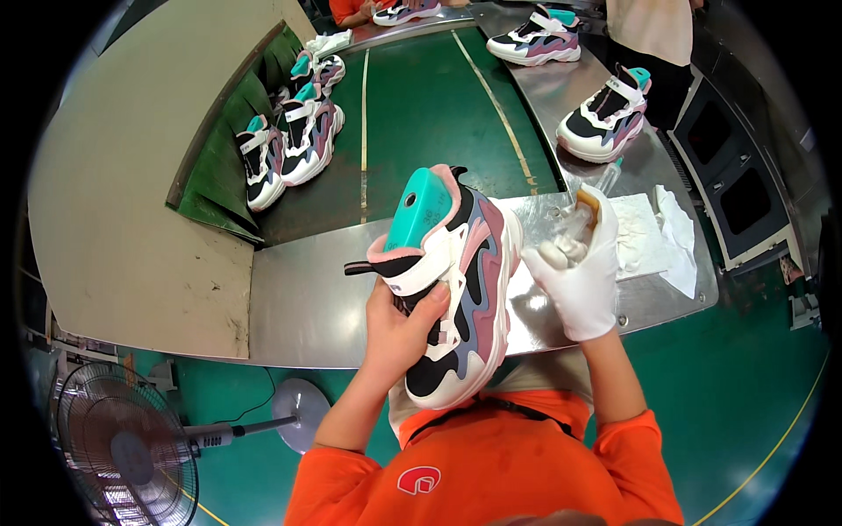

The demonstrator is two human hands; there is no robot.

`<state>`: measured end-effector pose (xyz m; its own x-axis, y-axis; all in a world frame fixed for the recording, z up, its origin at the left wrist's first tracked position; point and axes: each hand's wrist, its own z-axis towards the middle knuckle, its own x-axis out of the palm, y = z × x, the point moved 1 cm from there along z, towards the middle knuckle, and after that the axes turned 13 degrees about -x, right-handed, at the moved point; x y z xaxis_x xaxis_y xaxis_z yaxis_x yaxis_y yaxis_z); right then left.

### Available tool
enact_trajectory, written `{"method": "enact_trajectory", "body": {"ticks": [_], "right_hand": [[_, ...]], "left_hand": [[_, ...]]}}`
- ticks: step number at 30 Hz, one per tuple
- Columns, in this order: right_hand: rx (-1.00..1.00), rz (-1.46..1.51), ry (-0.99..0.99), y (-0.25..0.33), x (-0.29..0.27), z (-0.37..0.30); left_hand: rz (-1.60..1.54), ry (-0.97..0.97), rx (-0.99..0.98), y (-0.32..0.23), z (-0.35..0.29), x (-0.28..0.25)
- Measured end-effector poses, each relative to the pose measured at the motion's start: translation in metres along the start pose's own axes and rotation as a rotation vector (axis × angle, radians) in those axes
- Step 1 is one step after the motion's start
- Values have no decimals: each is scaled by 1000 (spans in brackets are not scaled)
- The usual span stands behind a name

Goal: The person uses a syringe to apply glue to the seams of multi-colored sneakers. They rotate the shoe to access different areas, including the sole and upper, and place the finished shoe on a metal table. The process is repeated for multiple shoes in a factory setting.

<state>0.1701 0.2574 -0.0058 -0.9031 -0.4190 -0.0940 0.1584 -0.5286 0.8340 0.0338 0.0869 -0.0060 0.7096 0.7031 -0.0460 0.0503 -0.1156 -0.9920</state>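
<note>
orange shirt [491,465] fills the bottom of the frame; above it the bare left hand [399,329] is clamped round a sneaker [460,298] held up at centre over the steel bench [307,307]. gloved right hand [579,272] presses closed fingers round a cloth and small bottle [583,215] against the sole edge. judging by it, cleaning is underway, unfinished; other shoes [289,145] wait upper left, more [605,114] upper right.

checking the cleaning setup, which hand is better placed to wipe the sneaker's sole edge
Right, probably. The gloved right hand already holds a small bottle and wad beside the sneaker sole, while the bare left hand is occupied gripping the sneaker's upper.
</note>
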Motion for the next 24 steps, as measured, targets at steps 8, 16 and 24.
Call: {"method": "enact_trajectory", "body": {"ticks": [8,16,24], "right_hand": [[45,98,-107,-4,29,2],[278,341,-149,-12,-12,-12],[-65,-372,-103,-62,-83,-58]], "left_hand": [[-51,-20,137,-1,-6,8],[-13,-122,66,-1,36,-11],[306,-289,218,-23,187,-106]]}}
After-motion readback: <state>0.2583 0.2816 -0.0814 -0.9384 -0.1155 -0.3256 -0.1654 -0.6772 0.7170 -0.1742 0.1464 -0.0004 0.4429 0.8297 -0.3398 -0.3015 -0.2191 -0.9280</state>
